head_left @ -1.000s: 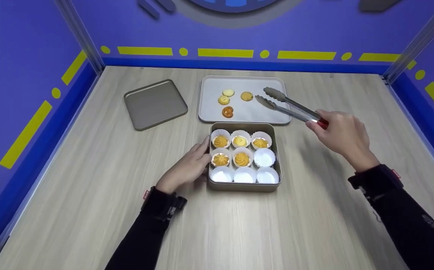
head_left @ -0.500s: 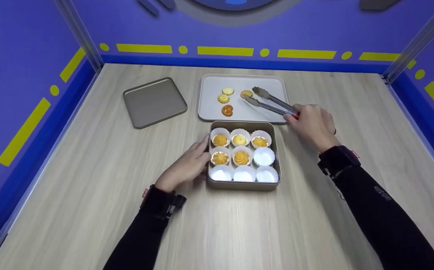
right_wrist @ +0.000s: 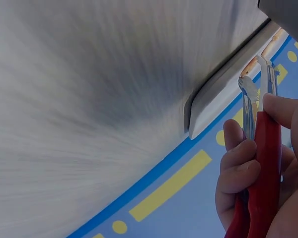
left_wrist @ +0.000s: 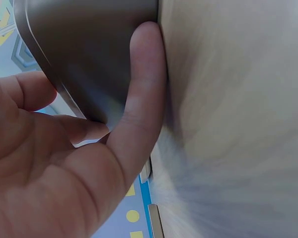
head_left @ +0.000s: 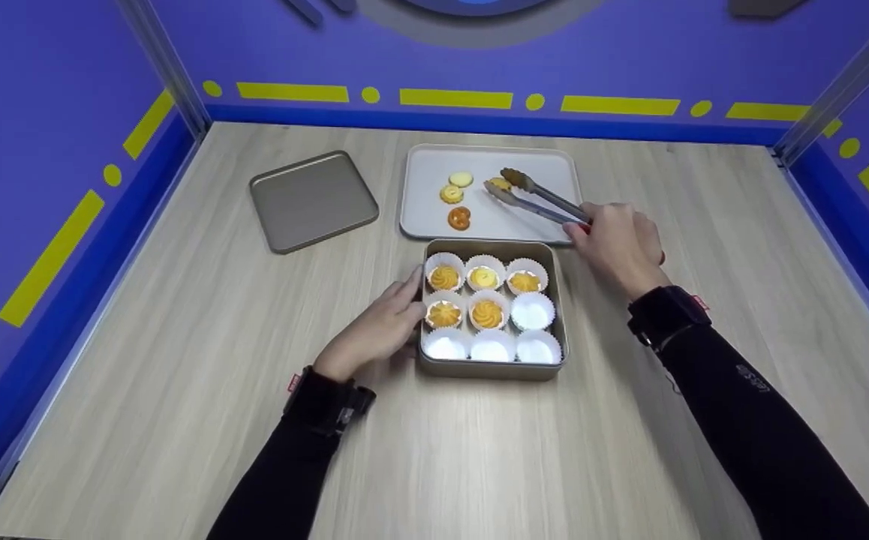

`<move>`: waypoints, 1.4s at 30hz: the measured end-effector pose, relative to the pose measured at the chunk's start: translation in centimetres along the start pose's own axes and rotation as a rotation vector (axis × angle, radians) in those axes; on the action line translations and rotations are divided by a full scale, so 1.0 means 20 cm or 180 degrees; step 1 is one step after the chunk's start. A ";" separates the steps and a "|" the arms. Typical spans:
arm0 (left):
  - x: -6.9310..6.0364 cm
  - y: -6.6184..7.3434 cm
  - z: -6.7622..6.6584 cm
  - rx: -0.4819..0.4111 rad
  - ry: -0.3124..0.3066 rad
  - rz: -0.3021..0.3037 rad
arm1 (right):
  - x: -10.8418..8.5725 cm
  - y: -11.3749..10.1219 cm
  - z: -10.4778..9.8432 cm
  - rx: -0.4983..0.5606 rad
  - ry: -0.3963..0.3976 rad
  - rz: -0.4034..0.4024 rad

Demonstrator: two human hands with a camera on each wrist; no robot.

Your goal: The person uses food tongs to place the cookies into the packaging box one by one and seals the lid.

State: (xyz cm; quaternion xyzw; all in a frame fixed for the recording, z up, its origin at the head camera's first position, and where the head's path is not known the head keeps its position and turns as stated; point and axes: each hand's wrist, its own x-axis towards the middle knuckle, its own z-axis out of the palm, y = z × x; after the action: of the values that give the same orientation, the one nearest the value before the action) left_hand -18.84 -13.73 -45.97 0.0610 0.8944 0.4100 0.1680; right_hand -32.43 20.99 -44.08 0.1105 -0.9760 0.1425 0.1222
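My right hand (head_left: 618, 244) grips the red handles of metal tongs (right_wrist: 267, 168). Their scalloped tips stand spread on either side of a round cookie (head_left: 500, 184) on the white tray (head_left: 539, 217); contact with it cannot be made out. To its left on the tray lie a pale round cookie (head_left: 461, 179), a yellow cookie (head_left: 451, 194) and a pretzel-shaped cookie (head_left: 459, 218). My left hand (head_left: 374, 330) rests with extended fingers against the left side of a bronze square tin (head_left: 488, 369). Paper cups fill the tin; several hold a cookie, and an empty one (head_left: 532, 311) sits at the right.
A bronze lid (head_left: 314, 202) lies on the wooden table (head_left: 254, 337), left of the tray. Blue-purple walls (head_left: 464, 67) with yellow marks enclose the back and both sides. The tin stands close in front of the tray.
My right hand has carried the tongs leftward over the tray, bringing their tips from right of the round cookie to around it. My left hand stays against the tin.
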 end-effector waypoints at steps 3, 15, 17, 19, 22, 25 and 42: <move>0.00 0.00 0.00 0.0014 0.0012 0.0016 | 0.00 0.00 0.00 0.0018 -0.0035 0.0048; 0.00 0.00 0.00 0.0026 0.0017 0.0062 | -0.01 0.02 0.02 -0.0069 0.0133 -0.0074; 0.00 0.00 0.00 0.0025 0.0003 0.0058 | -0.01 0.03 0.02 -0.0068 0.0167 -0.0067; 0.00 0.00 0.00 0.0023 -0.0006 0.0039 | -0.02 0.04 0.02 -0.0078 0.0182 -0.0066; 0.00 0.01 0.00 0.0026 -0.0010 0.0013 | -0.04 0.06 0.00 -0.0060 0.0189 -0.0059; 0.00 0.01 0.00 0.0013 -0.0009 0.0008 | -0.05 0.08 -0.05 -0.0046 0.0183 -0.0106; 0.00 0.00 0.00 -0.0008 -0.0024 0.0027 | -0.38 0.15 -0.61 -0.0406 0.0167 -0.1618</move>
State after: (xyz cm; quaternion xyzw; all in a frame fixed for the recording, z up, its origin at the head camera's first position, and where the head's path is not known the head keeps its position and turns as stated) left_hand -18.94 -13.69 -45.92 0.0662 0.8930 0.4116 0.1697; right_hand -23.44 28.85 -35.52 0.3405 -0.9204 0.0483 0.1860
